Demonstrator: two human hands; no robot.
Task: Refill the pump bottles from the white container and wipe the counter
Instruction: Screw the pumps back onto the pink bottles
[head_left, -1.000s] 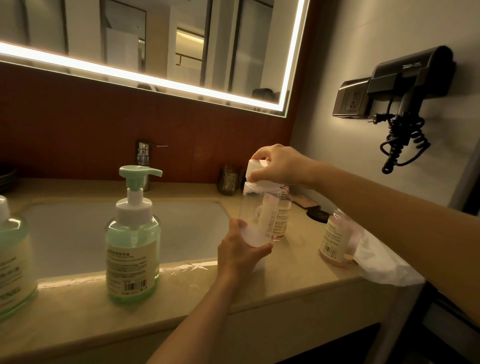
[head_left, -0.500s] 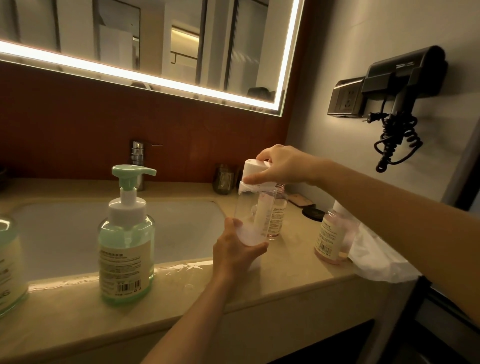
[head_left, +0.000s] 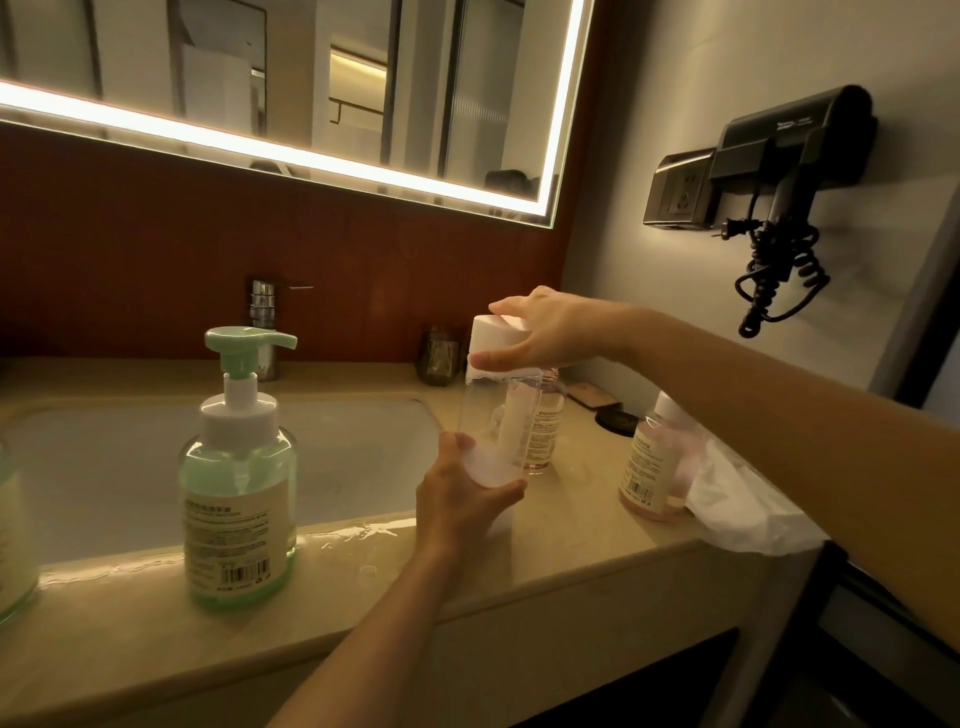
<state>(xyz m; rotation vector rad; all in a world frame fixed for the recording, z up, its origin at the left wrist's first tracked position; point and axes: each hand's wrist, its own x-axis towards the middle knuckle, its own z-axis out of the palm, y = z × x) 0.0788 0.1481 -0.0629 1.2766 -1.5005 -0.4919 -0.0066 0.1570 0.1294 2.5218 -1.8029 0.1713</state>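
Clear pump bottle (head_left: 491, 434) is held upright above the table's (head_left: 566, 540) front edge, left hand (head_left: 460, 501) wrapped round its base, right hand (head_left: 545, 332) gripping its white cap (head_left: 493, 332). Green pump bottle (head_left: 239, 493) stands by the sink (head_left: 104, 467); its label print is too small to read.

Bathroom indicated: sink (head_left: 156, 467) set in a beige counter (head_left: 571, 551), faucet (head_left: 265, 306), backlit mirror (head_left: 311, 78), wall-mounted hair dryer (head_left: 789, 140) noted far right.
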